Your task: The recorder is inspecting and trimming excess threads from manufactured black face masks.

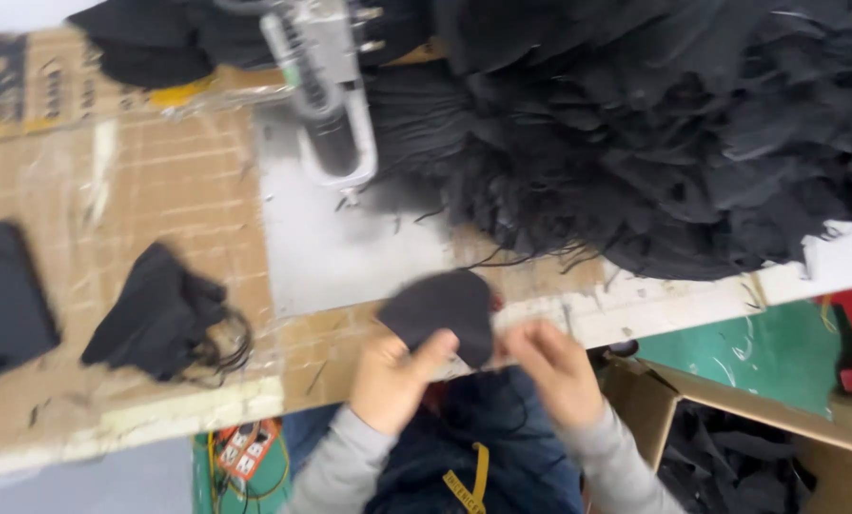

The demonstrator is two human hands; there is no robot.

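Hands: black fabric piece [442,312] is pinched by closed left hand [394,379] and right hand [551,369] | far right: black fabric pile [673,133] | left: folded black pieces [159,314] on cardboard [159,181]

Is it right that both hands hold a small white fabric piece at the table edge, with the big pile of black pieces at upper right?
Not quite: the fabric piece is black, not white, as the head view shows. The left hand and right hand do hold it at the table edge, with the black pile at upper right.

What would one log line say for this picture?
left hand: holds black mask piece | right hand: at its edge, grip unclear | black pile behind | cardboard-covered table
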